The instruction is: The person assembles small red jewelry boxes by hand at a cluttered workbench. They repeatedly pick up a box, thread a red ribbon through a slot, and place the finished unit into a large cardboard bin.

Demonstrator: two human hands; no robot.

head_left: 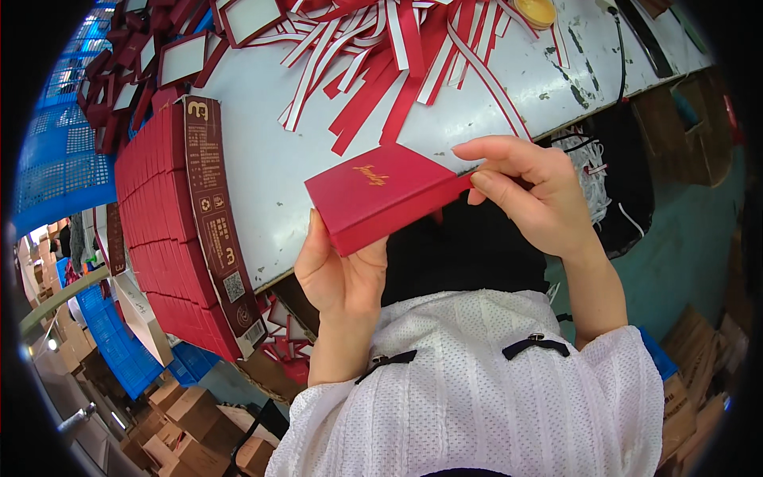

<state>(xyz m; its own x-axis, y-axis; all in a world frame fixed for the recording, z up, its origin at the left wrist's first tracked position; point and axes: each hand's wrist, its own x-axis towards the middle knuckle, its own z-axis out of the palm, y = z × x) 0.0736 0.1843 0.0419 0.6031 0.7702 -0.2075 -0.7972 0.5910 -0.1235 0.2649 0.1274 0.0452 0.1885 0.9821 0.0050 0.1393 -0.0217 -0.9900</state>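
A red jewelry box (380, 193) with gold lettering on its lid is held up, tilted, in front of my body near the table's edge. My left hand (343, 274) grips its left end from below, the thumb up against the near left corner and the fingers underneath. At the opposite end, my right hand (531, 184) pinches the box's right corner between the thumb and a lower finger. The index finger stretches out above that corner. Whether a strip or tab lies in this pinch is too small to tell.
Red and white ribbon strips (397, 56) spread over the white table (274, 171). A carton (218, 215) packed with red boxes stands at the left edge, with open red boxes (143, 67) piled behind it. A yellow roll (536, 11) sits far right. Cardboard boxes (199, 413) stack lower left.
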